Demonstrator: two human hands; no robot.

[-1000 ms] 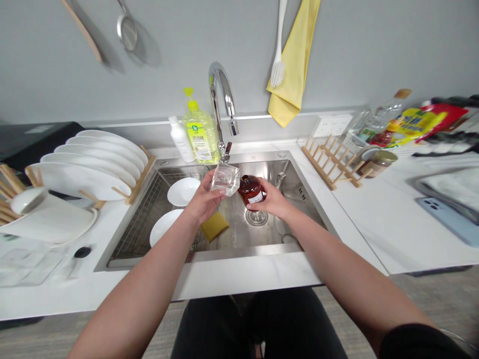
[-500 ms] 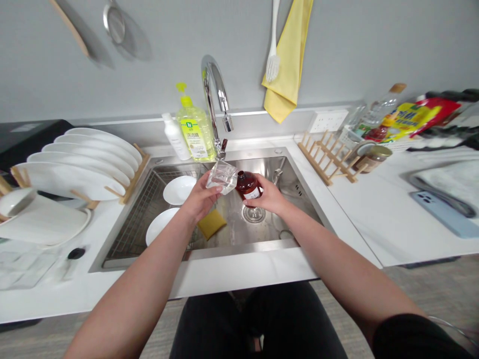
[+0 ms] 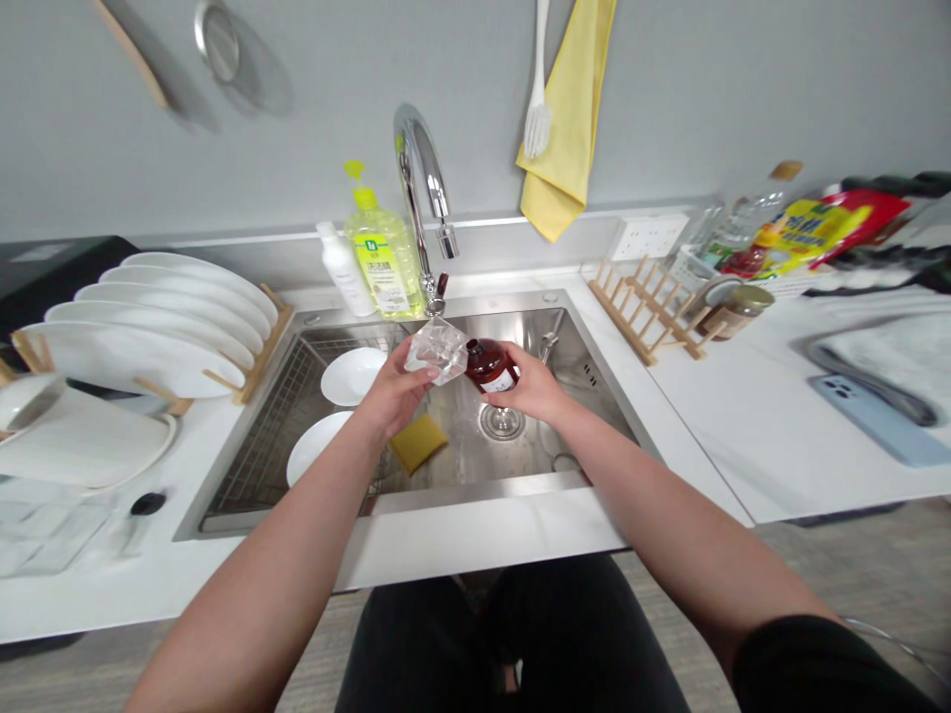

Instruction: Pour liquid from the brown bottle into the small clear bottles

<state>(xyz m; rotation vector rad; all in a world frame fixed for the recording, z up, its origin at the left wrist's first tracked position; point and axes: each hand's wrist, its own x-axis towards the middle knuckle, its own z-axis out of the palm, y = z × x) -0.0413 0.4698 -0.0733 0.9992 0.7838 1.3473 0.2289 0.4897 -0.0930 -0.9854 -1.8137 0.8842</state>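
Note:
Over the sink point(image 3: 475, 500), my left hand point(image 3: 397, 391) is closed around a clear, angular glass point(image 3: 437, 352), tilted with its mouth hard to make out. Close to its right side, my right hand point(image 3: 531, 384) grips a brown bottle point(image 3: 490, 364) with a white label. The bottle leans left, its uncapped neck beside the glass; whether they touch I cannot tell. Beneath, a yellow sponge point(image 3: 417, 443) lies on the sink floor, left of the drain point(image 3: 502, 423). Two white dishes point(image 3: 354, 376) sit in the sink's left part, on a wire rack.
The faucet point(image 3: 423, 168) arches behind my hands, beside a green-labelled dish soap bottle point(image 3: 382, 257) and a white bottle point(image 3: 346, 272). Plates point(image 3: 134, 347) stand in a wooden rack on the left. Another wooden rack point(image 3: 654, 307), a jar point(image 3: 739, 312) and a phone point(image 3: 884, 421) are on the right.
The glass has turned slightly in my left hand. The bottle stays in my right hand, close by. The whole view has shifted a little.

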